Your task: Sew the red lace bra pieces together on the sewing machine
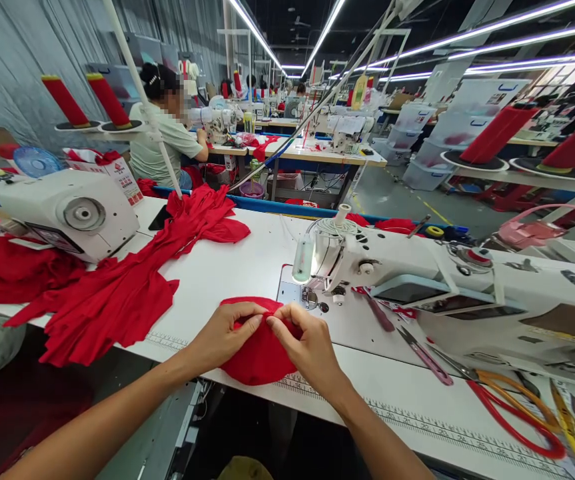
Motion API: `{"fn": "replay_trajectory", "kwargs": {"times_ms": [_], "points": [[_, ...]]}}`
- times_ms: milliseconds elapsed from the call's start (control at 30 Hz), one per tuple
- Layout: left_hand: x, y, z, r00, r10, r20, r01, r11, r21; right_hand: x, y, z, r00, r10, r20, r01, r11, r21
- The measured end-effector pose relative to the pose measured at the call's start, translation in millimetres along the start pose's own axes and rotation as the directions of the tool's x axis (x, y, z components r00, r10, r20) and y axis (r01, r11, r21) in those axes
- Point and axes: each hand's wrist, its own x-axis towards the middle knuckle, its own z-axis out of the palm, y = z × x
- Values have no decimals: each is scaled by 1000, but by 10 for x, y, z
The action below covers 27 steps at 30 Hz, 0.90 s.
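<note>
A rounded piece of red fabric [257,357] lies at the front edge of the white sewing table [227,267]. My left hand [234,327] pinches its upper part between thumb and fingers. Close beside it, my right hand [307,340] pinches the same fabric, with the fingertips of both hands nearly touching. Just beyond my hands is the needle area of a sewing machine [362,260], with its metal plate [292,293] bare of fabric. Part of the red piece is hidden under my fingers.
Left lies a heap of red fabric pieces [132,287] beside another sewing machine [67,207]. Thread snips [424,357], large scissors [512,407] and a yellow tape measure [574,433] lie right. A phone [417,290] leans on the machine. A co-worker [167,133] sits ahead.
</note>
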Motion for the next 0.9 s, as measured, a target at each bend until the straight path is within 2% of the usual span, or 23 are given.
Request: {"fn": "replay_trajectory", "kwargs": {"times_ms": [367,433,533,633,700,767,833,900], "points": [[-64,-70,40,995,81,-60,-78,996,51,17,-40,-29,998,40,49,-41,999,30],[-82,-52,-28,994,78,-71,-76,997,29,21,-34,-54,994,51,102,-61,994,95],[-134,6,-234,998,41,-57,-40,999,15,1,3,-94,980,10,201,-44,985,168],[-208,72,-451,999,29,-26,-27,997,68,-35,35,-93,975,-101,197,74,987,140],[-261,107,-536,999,48,4,-48,993,108,-46,28,-62,969,-216,119,205,974,96],[-311,130,-571,997,64,36,-69,988,135,-35,-2,-24,937,-345,58,343,939,36],[-352,138,-588,995,59,78,-71,985,156,-1,-35,0,896,-433,95,432,901,33],[-373,121,-608,993,47,104,-65,983,169,39,-54,-1,882,-436,180,424,900,101]]}}
